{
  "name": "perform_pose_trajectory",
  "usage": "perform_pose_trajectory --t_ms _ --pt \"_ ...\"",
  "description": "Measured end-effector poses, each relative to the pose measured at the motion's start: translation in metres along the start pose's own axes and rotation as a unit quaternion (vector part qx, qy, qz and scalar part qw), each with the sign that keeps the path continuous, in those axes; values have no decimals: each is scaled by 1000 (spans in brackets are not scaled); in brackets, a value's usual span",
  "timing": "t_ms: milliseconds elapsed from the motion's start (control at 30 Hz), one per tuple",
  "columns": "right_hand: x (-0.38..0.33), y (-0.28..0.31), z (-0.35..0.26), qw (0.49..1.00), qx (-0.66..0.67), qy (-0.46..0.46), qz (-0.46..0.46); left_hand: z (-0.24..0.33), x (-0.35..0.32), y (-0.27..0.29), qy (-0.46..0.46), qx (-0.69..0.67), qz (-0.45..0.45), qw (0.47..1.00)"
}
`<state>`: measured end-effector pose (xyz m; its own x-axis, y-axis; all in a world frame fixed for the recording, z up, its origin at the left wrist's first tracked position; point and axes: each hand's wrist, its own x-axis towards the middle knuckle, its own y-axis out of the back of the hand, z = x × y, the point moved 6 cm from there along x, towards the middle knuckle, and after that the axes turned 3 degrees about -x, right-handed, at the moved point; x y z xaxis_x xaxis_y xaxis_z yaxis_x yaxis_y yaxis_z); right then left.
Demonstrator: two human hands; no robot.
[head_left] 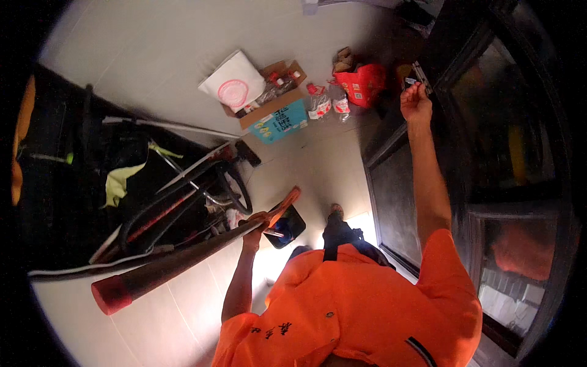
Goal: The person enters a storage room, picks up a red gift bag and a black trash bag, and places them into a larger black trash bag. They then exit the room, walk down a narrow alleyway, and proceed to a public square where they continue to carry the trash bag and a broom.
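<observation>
My right hand, fingers curled, meets the metal fitting [422, 72] at its fingertips, grip unclear; my left hand [260, 219], farther off, grasps the pole [183, 259] slanting back leftward.

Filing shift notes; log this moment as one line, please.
left hand: gripping pole | right hand: at metal fitting | floor: box, bottles, red bag

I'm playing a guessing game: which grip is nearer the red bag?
Right. The right grip is just right of the red bag in the picture; the left grip is farther off, lower left, holding a long pole.
</observation>
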<state>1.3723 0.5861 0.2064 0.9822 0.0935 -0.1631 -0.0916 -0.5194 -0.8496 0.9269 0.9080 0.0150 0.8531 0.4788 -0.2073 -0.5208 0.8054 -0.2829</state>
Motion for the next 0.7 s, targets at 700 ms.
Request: perform_pose_trajectory --t_ms 700 --pt "48 57 -167 986 -38 160 1 -4 190 -65 92 -173 -155 968"
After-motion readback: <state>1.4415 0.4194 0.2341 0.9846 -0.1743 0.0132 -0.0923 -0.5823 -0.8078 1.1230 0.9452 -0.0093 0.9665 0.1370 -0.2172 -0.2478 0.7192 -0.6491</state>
